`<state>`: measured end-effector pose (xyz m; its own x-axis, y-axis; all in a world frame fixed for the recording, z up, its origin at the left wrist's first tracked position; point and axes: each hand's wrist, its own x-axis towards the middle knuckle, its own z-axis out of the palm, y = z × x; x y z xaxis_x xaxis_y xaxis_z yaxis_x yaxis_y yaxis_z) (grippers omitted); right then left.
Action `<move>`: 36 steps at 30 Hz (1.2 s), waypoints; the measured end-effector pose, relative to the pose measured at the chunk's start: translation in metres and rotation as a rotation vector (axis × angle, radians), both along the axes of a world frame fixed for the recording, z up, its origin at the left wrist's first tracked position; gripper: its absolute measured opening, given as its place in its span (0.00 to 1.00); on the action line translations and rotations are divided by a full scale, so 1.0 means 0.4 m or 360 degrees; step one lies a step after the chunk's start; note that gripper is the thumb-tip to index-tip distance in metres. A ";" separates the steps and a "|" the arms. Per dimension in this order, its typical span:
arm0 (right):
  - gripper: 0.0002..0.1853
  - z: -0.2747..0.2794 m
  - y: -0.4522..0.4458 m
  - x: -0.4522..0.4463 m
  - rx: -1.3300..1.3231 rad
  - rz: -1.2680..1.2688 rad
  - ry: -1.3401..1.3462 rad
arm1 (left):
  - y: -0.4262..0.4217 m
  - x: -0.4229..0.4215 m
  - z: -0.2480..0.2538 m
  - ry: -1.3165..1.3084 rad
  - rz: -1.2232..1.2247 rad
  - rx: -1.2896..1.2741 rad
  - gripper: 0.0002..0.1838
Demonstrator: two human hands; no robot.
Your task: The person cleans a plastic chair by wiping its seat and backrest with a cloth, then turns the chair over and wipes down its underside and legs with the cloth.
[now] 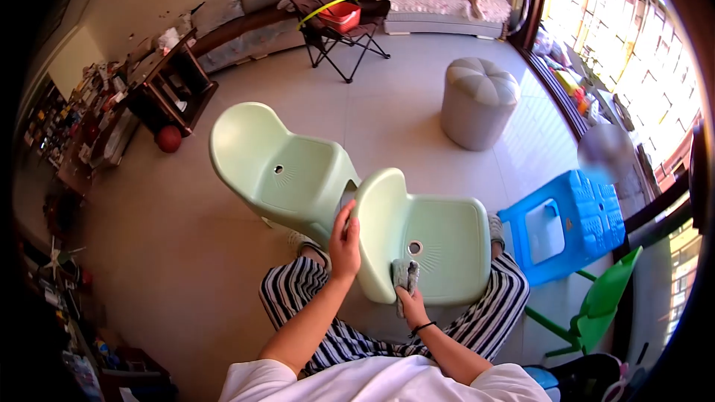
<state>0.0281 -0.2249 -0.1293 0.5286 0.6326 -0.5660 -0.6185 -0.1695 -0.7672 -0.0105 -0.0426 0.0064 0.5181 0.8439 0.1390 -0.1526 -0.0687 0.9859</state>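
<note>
A pale green plastic chair (pixel 450 242) stands between my knees, its rounded backrest turned to the left. My left hand (pixel 345 244) grips the outer edge of that backrest, fingers wrapped toward its back. Low on the inner side, where backrest meets seat, my right hand (pixel 411 307) presses a grey, fuzzy cleaning cloth (pixel 406 275) against the plastic. The seat has a round hole with fine lines fanning out from it. Just beyond, to the left, is a second chair (pixel 305 171) of the same pale green kind, close against the first.
At my right lie a blue plastic stool (pixel 570 223) on its side and a green chair (pixel 596 313). A round pouf (pixel 480 104) stands farther ahead. A folding chair (pixel 339 22) holds a red basket (pixel 340 18). Near the left cabinet sits a red ball (pixel 168 139).
</note>
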 end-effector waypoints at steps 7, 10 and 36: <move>0.11 0.076 0.049 0.077 0.0140 -0.0159 -0.0305 | 0.014 0.000 0.006 0.0078 -0.0207 -0.0437 0.36; 0.08 0.090 0.078 0.164 0.0075 -0.0388 -0.0305 | 0.032 0.008 0.013 0.0406 -0.0137 0.0257 0.33; 0.29 -0.164 0.085 0.517 -0.1100 0.0097 -0.2768 | 0.076 0.111 0.084 0.0963 -0.0142 0.1676 0.10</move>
<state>0.2351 -0.1910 -0.1951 0.7089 0.5941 0.3802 0.6966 -0.6741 -0.2456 0.0338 -0.0120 0.0398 0.7868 0.4222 0.4501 0.2676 -0.8906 0.3676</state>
